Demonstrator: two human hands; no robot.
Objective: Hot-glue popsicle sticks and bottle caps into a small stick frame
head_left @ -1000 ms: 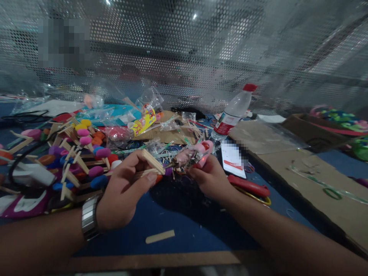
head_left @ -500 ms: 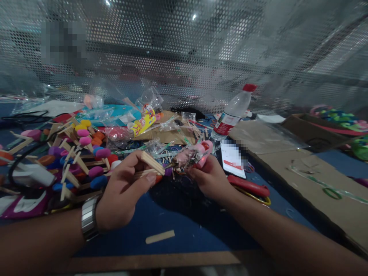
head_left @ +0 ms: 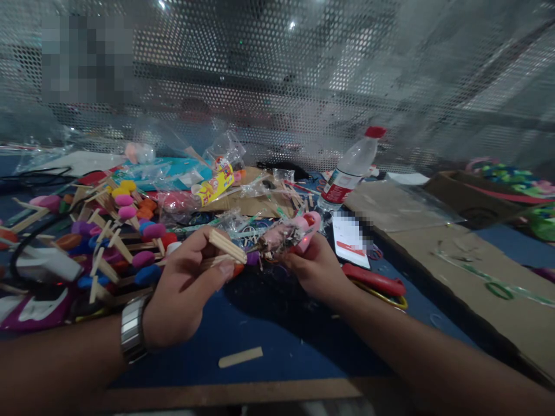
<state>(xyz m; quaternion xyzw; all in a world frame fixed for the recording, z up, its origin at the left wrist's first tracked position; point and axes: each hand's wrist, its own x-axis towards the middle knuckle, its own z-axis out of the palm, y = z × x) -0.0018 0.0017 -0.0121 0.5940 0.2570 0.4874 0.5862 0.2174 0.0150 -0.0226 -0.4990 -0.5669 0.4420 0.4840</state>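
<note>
My left hand point(head_left: 188, 289), with a metal watch band at its wrist, is closed around a small bundle of wooden craft sticks point(head_left: 228, 247). Purple and orange pieces point(head_left: 252, 258) show at the bundle's right end. In my right hand point(head_left: 314, 268) is a pink hot glue gun point(head_left: 288, 234), its body wrapped in dirty, torn film and a red light glowing on it. The gun's metal nozzle points left and meets the end of the sticks, or comes very close; I cannot tell if it touches. A single craft stick point(head_left: 240, 357) lies on the blue table below my hands.
Stick pieces with colourful rounded parts point(head_left: 125, 242) pile up on the left. A water bottle point(head_left: 349, 167), a phone point(head_left: 350, 240) and a red-handled tool point(head_left: 375, 280) are at right, near cardboard point(head_left: 437, 254). Behind stands a perforated metal screen point(head_left: 260, 75).
Almost nothing differs. The sticks in my left hand have shifted very slightly left and tilted a little; the glue gun stays at their end.
</note>
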